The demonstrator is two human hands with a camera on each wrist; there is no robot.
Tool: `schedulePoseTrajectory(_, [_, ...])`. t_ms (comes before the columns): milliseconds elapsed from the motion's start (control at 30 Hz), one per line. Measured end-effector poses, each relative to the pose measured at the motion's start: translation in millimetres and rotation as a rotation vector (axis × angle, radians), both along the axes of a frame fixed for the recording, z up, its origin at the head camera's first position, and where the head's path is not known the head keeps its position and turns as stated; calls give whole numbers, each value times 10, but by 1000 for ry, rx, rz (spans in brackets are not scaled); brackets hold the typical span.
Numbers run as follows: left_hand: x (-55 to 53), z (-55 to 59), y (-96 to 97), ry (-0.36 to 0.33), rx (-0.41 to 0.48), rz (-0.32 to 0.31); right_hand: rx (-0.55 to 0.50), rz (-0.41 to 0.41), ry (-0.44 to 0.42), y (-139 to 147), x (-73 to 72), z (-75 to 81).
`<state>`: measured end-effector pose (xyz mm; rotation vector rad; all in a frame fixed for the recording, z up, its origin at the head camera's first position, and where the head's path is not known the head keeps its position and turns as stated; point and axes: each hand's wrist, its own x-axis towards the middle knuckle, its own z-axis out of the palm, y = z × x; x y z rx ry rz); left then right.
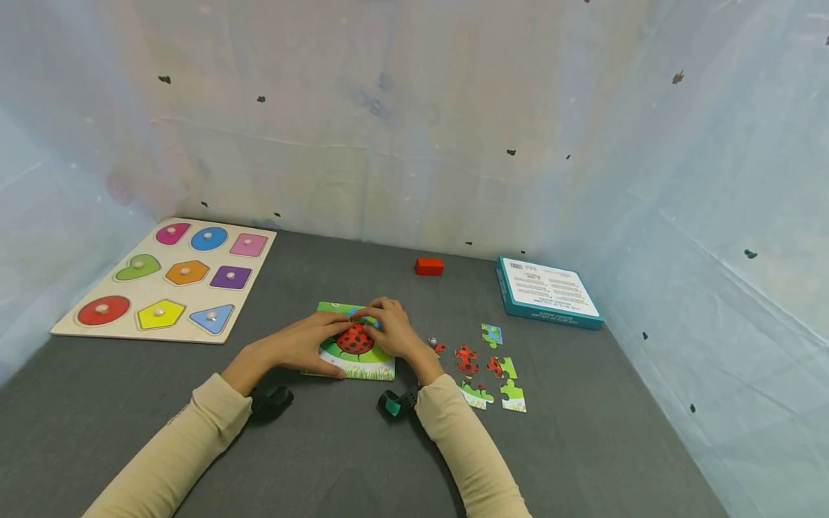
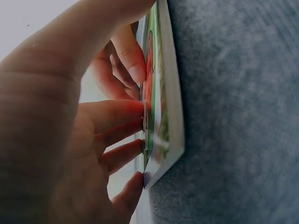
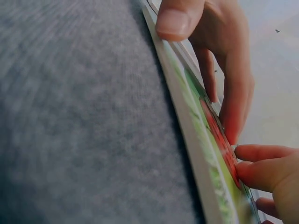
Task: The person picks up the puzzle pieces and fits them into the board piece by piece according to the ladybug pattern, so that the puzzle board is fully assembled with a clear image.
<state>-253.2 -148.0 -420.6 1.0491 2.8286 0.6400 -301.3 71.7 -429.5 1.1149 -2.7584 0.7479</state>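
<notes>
A ladybug picture puzzle board (image 1: 368,369) lies flat on the grey table, its red spotted ladybug in the middle. My left hand (image 1: 299,347) spans the board's left side, its thumb at the near edge and its fingertips on the ladybug. From the other side my right hand (image 1: 393,331) reaches over the upper right of the board, fingertips touching its surface near the ladybug. Thin piece edges show under the fingertips in the left wrist view. Both hands' fingertips come close together; part of the picture is hidden beneath them.
Several loose jigsaw pieces, including a red spotted piece (image 1: 466,359) and a green corner piece (image 1: 513,397), lie right of the board. Farther back are a red block (image 1: 429,267) and a teal-edged box (image 1: 550,289). A wooden shape board (image 1: 194,311) lies at left.
</notes>
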Motion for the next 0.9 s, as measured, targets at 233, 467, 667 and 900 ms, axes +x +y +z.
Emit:
schedulePoseTrajectory(233, [5,0,-5,17,-6,-1,-62,136,9,139,-32,89])
schedulePoseTrajectory(467, [1,-8,-5,26,-10,-4,-143,159,73,468,-24,300])
schedulePoseTrajectory(667, [-19,-25,-26,23,-14,-6,-163,76,113,881,-12,472])
schedulePoseTrajectory(900, [-24,-16,-20,29,-17,-11,-201,-47,82,1345,12,584])
